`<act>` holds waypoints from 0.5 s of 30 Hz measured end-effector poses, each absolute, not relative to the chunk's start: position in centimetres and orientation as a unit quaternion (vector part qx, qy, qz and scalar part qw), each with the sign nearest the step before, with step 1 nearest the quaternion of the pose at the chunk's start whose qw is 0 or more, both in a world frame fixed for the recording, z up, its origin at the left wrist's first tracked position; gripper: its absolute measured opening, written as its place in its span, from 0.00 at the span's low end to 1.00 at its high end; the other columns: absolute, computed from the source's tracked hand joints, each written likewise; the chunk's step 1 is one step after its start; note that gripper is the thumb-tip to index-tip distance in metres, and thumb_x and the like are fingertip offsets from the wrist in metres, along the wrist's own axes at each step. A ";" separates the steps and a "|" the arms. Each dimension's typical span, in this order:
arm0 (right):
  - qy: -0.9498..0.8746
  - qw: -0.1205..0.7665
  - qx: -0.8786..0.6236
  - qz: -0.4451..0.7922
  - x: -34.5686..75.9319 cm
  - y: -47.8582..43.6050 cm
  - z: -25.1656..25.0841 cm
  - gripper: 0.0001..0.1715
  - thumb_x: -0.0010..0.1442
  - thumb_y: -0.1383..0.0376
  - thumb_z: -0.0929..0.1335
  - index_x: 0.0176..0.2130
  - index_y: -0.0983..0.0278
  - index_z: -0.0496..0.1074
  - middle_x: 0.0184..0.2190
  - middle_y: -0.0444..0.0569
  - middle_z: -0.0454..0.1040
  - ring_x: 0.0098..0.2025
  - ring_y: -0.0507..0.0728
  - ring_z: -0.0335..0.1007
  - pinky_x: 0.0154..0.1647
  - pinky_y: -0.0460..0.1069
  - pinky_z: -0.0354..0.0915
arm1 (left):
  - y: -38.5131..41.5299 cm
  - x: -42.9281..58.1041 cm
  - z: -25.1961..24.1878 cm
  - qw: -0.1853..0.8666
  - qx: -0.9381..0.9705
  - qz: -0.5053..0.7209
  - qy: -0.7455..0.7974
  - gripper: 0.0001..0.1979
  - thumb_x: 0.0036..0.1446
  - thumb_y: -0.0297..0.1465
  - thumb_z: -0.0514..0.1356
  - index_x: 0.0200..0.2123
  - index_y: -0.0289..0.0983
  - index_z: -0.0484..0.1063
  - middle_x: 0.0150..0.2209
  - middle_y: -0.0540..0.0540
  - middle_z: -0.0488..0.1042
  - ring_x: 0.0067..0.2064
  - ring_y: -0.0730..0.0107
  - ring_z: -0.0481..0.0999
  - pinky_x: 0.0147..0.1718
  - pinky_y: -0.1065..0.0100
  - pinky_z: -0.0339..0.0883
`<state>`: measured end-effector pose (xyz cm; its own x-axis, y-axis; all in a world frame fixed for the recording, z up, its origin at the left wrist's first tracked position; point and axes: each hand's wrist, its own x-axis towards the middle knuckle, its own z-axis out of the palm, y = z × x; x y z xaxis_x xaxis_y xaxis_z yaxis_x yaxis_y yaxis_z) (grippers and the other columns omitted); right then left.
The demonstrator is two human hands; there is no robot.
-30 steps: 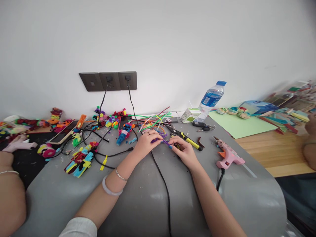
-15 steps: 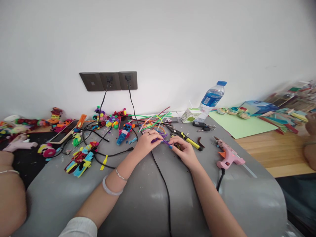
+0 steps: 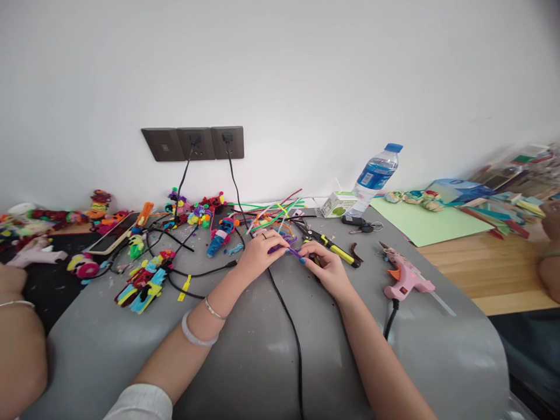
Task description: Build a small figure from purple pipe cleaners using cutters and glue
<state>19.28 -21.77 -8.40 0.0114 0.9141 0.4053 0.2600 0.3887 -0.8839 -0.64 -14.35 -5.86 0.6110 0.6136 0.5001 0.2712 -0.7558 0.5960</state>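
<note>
A purple pipe cleaner [image 3: 294, 252] stretches between my two hands above the grey table [image 3: 271, 361]. My left hand [image 3: 264, 249] is closed on its left part, fingers pinched together. On the other side, my right hand [image 3: 324, 265] pinches the right end between thumb and fingers. Part of the purple piece is hidden behind the fingers. Just behind my right hand lie pliers [image 3: 335, 248] with yellow and black handles. Loose pipe cleaners [image 3: 275, 216] in several colours are heaped behind my left hand, and a blue pipe-cleaner figure [image 3: 220, 236] lies left of it.
A pink glue gun [image 3: 406, 283] rests at right, near keys [image 3: 370, 226], a drink carton [image 3: 338, 204] and a water bottle [image 3: 374, 178]. Pale green paper [image 3: 431, 219] lies beyond. A black cable [image 3: 289, 321] crosses the table. Another person's arm [image 3: 20, 344] is at left.
</note>
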 end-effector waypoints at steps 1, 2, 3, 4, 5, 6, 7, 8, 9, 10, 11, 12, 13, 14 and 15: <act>-0.634 0.540 -0.463 0.303 19.3 -21.8 -8.4 0.08 0.59 0.58 0.71 0.36 0.59 0.76 0.37 0.50 0.74 0.42 0.59 0.69 0.46 0.54 0.64 | -14.4 -0.6 -5.8 0.239 0.865 0.360 0.256 0.05 0.62 0.29 0.59 0.37 0.38 0.76 0.39 0.47 0.76 0.42 0.67 0.74 0.43 0.66 0.66; -0.634 0.541 -0.462 0.304 19.3 -21.8 -8.4 0.08 0.59 0.57 0.71 0.36 0.60 0.76 0.36 0.51 0.74 0.42 0.59 0.69 0.46 0.54 0.64 | -14.4 -0.6 -5.8 0.240 0.865 0.359 0.257 0.05 0.62 0.29 0.59 0.37 0.38 0.76 0.39 0.47 0.76 0.42 0.67 0.74 0.43 0.65 0.66; -0.634 0.541 -0.461 0.304 19.3 -21.8 -8.4 0.09 0.59 0.57 0.71 0.36 0.60 0.76 0.36 0.51 0.74 0.42 0.60 0.69 0.46 0.54 0.64 | -14.4 -0.6 -5.8 0.240 0.864 0.359 0.258 0.05 0.62 0.29 0.59 0.37 0.38 0.76 0.39 0.46 0.76 0.42 0.66 0.74 0.43 0.65 0.66; -0.635 0.541 -0.461 0.305 19.3 -21.7 -8.4 0.08 0.59 0.58 0.71 0.36 0.60 0.76 0.36 0.51 0.74 0.42 0.60 0.68 0.46 0.54 0.64 | -14.4 -0.6 -5.8 0.240 0.864 0.358 0.259 0.05 0.62 0.29 0.59 0.37 0.38 0.76 0.39 0.46 0.76 0.42 0.66 0.74 0.43 0.65 0.66; -0.636 0.540 -0.460 0.305 19.3 -21.7 -8.5 0.08 0.59 0.58 0.71 0.36 0.60 0.76 0.36 0.51 0.74 0.42 0.59 0.68 0.46 0.54 0.64 | -14.4 -0.6 -5.8 0.239 0.864 0.358 0.260 0.06 0.63 0.30 0.58 0.38 0.38 0.76 0.39 0.46 0.76 0.42 0.66 0.74 0.43 0.65 0.66; -0.636 0.540 -0.459 0.305 19.3 -21.7 -8.5 0.08 0.59 0.58 0.71 0.36 0.60 0.76 0.36 0.50 0.74 0.42 0.59 0.68 0.46 0.54 0.64 | -14.4 -0.6 -5.8 0.239 0.864 0.358 0.260 0.06 0.63 0.30 0.58 0.38 0.39 0.76 0.39 0.46 0.76 0.42 0.66 0.74 0.44 0.65 0.66; -0.636 0.540 -0.459 0.305 19.4 -21.7 -8.5 0.07 0.60 0.58 0.71 0.36 0.60 0.76 0.36 0.50 0.74 0.42 0.59 0.68 0.46 0.54 0.64 | -14.4 -0.6 -5.8 0.238 0.865 0.358 0.260 0.07 0.63 0.31 0.58 0.38 0.39 0.76 0.39 0.46 0.76 0.42 0.66 0.74 0.43 0.65 0.67; -0.635 0.540 -0.459 0.306 19.4 -21.7 -8.5 0.07 0.60 0.58 0.71 0.36 0.59 0.76 0.36 0.50 0.74 0.42 0.59 0.68 0.46 0.54 0.63 | -14.4 -0.6 -5.8 0.237 0.865 0.358 0.259 0.07 0.63 0.31 0.57 0.38 0.39 0.76 0.39 0.46 0.76 0.42 0.66 0.75 0.43 0.64 0.67; -0.635 0.540 -0.459 0.306 19.4 -21.7 -8.6 0.07 0.60 0.59 0.71 0.36 0.59 0.75 0.36 0.50 0.74 0.42 0.59 0.68 0.46 0.54 0.63 | -14.4 -0.6 -5.8 0.237 0.865 0.359 0.258 0.07 0.63 0.31 0.57 0.38 0.39 0.76 0.39 0.46 0.76 0.42 0.66 0.75 0.44 0.64 0.67; -0.636 0.540 -0.459 0.307 19.4 -21.7 -8.6 0.07 0.60 0.59 0.71 0.36 0.59 0.76 0.37 0.50 0.74 0.42 0.59 0.68 0.46 0.54 0.63 | -14.4 -0.6 -5.8 0.236 0.866 0.359 0.257 0.07 0.63 0.31 0.57 0.38 0.39 0.76 0.39 0.46 0.76 0.42 0.66 0.75 0.44 0.64 0.67; -0.636 0.540 -0.458 0.307 19.4 -21.7 -8.6 0.07 0.60 0.59 0.71 0.36 0.59 0.75 0.37 0.50 0.74 0.42 0.59 0.68 0.46 0.54 0.63 | -14.4 -0.6 -5.9 0.236 0.866 0.359 0.257 0.07 0.63 0.31 0.58 0.38 0.39 0.76 0.39 0.46 0.76 0.42 0.66 0.75 0.44 0.64 0.67; -0.637 0.539 -0.457 0.307 19.4 -21.8 -8.6 0.06 0.60 0.59 0.71 0.36 0.59 0.75 0.37 0.50 0.74 0.42 0.59 0.68 0.46 0.54 0.63 | -14.4 -0.6 -5.9 0.236 0.866 0.358 0.258 0.07 0.63 0.31 0.58 0.38 0.39 0.76 0.39 0.46 0.76 0.43 0.66 0.74 0.44 0.64 0.67; -0.638 0.538 -0.457 0.308 19.4 -21.8 -8.6 0.06 0.60 0.60 0.70 0.37 0.59 0.75 0.37 0.50 0.73 0.42 0.59 0.68 0.46 0.54 0.63 | -14.4 -0.6 -5.9 0.237 0.865 0.357 0.259 0.07 0.63 0.30 0.58 0.38 0.38 0.76 0.39 0.46 0.76 0.43 0.66 0.74 0.44 0.64 0.66; -0.639 0.538 -0.456 0.308 19.4 -21.8 -8.7 0.05 0.60 0.60 0.70 0.37 0.59 0.75 0.37 0.50 0.73 0.42 0.59 0.68 0.46 0.54 0.63 | -14.3 -0.6 -5.9 0.238 0.865 0.357 0.260 0.06 0.63 0.30 0.58 0.38 0.38 0.76 0.39 0.46 0.76 0.43 0.66 0.74 0.44 0.64 0.66; -0.639 0.537 -0.456 0.308 19.4 -21.8 -8.7 0.05 0.60 0.60 0.70 0.37 0.59 0.75 0.37 0.50 0.73 0.42 0.59 0.68 0.46 0.54 0.63 | -14.3 -0.6 -5.9 0.240 0.865 0.356 0.260 0.06 0.63 0.30 0.58 0.38 0.38 0.76 0.39 0.46 0.76 0.43 0.66 0.74 0.44 0.65 0.66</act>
